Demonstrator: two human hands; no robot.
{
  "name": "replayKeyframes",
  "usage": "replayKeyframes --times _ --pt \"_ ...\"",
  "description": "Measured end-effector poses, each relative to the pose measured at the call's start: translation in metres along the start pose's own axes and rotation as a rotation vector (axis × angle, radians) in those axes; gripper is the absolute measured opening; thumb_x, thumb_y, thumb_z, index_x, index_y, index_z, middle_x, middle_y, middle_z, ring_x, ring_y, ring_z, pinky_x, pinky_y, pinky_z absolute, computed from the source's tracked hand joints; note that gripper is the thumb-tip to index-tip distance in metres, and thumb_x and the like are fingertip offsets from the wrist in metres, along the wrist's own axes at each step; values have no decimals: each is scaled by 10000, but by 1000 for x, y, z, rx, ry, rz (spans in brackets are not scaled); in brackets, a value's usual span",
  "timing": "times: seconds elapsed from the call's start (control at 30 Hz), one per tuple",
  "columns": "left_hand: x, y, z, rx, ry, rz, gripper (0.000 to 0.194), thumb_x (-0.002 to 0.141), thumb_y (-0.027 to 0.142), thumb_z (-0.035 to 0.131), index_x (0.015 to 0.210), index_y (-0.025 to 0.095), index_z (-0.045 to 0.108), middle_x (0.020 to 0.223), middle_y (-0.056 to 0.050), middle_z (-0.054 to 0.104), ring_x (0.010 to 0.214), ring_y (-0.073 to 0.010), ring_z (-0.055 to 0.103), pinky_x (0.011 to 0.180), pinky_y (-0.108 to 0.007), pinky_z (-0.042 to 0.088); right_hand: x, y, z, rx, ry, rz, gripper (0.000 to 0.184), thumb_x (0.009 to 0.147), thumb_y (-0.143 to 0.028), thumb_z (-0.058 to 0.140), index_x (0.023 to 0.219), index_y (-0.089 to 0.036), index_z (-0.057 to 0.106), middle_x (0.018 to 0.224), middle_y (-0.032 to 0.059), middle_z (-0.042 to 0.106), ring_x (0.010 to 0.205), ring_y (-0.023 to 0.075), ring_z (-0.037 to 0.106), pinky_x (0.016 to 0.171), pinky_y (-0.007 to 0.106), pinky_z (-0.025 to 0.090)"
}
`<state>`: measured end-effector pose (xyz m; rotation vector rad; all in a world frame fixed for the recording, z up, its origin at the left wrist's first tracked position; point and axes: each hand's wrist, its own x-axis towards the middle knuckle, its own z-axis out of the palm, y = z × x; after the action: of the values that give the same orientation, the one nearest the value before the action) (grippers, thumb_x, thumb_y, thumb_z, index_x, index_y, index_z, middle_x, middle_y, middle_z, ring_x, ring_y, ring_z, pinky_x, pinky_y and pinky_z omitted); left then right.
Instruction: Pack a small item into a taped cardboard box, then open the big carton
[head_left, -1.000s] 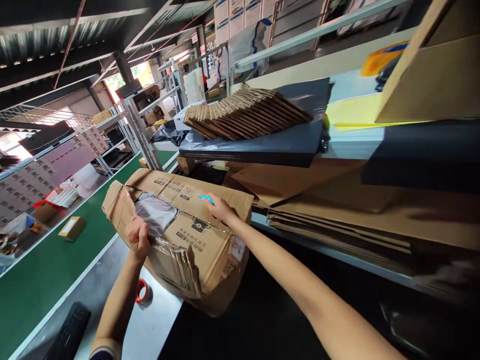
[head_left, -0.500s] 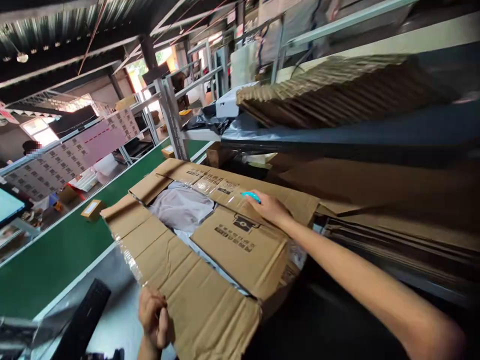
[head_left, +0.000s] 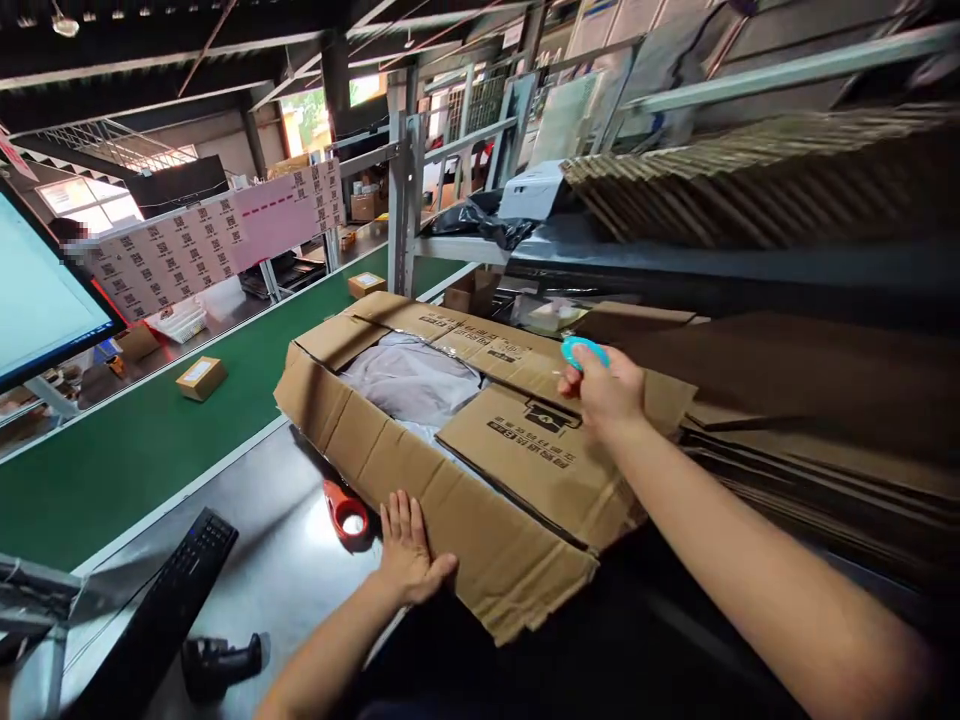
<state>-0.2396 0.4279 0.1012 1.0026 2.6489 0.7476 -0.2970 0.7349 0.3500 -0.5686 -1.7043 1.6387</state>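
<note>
A large brown cardboard box point(head_left: 536, 425) lies before me with its top flaps partly spread. Through the gap shows whitish wrapped contents point(head_left: 416, 375); what is inside the wrapping is hidden. My left hand point(head_left: 409, 545) rests flat on the near side flap, fingers stretched out and holding nothing. Over the far right part of the box, my right hand point(head_left: 611, 390) is closed round a small turquoise box cutter point(head_left: 585, 352); whether its blade is out is too small to tell.
An orange-red tape dispenser point(head_left: 347, 515) sits left of the box on the metal table point(head_left: 277, 550). A keyboard point(head_left: 165, 610) and a black scanner point(head_left: 221, 665) lie nearer. Small boxes point(head_left: 201, 378) stand on the green conveyor point(head_left: 112, 440). Stacked flat cardboard point(head_left: 750, 190) fills the right shelf.
My left hand has let go of the near flap's edge and now presses flat on it, the flap folded downward. My right hand has lifted off the far flap with the cutter. The view shifted.
</note>
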Motion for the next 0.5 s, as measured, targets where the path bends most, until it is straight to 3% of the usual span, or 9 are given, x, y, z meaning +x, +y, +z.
replayKeyframes --times 0.17,0.3,0.37,0.4,0.47,0.5 --pt "14 -8 -16 -34 -168 106 1120 894 683 535 1648 -14 87 1682 -253 -91 1569 -391 -113 1309 -607 17 -13 -10 57 -66 -169 181 252 924 -440 502 880 -242 352 618 -30 384 495 119 410 484 254 358" --pt "-6 -25 -54 -140 -192 237 1199 796 720 607 1674 109 67 1699 -182 -89 1599 -380 -64 1294 -667 32 13 -9 121 -287 -328 235 147 984 -305 371 867 -217 373 620 -25 445 476 102 447 499 221 405" --pt "-10 -29 -88 -251 -180 287 1076 792 694 616 1667 204 223 1716 -183 112 1607 -395 125 1288 -687 72 39 -13 152 -441 -403 174 123 990 -296 401 915 -203 433 632 -12 503 505 122 512 524 231 439" --pt "-6 -29 -108 -315 -178 309 960 796 680 630 1619 255 378 1673 -196 298 1563 -411 281 1276 -693 145 54 -16 167 -529 -433 122 113 987 -292 428 944 -196 468 637 -3 530 533 140 548 549 243 461" --pt "20 -24 -150 -542 -172 294 603 788 597 703 1333 339 701 1359 -177 656 1297 -393 594 1162 -647 387 89 -23 195 -714 -485 -22 103 964 -265 497 990 -182 550 681 32 600 652 184 626 656 280 513" --pt "44 -21 -171 -743 -150 227 435 766 516 754 1160 332 777 1165 -153 725 1129 -353 665 1074 -591 474 107 -25 208 -801 -510 -104 108 945 -240 527 1006 -176 590 738 59 646 747 210 658 737 306 531"
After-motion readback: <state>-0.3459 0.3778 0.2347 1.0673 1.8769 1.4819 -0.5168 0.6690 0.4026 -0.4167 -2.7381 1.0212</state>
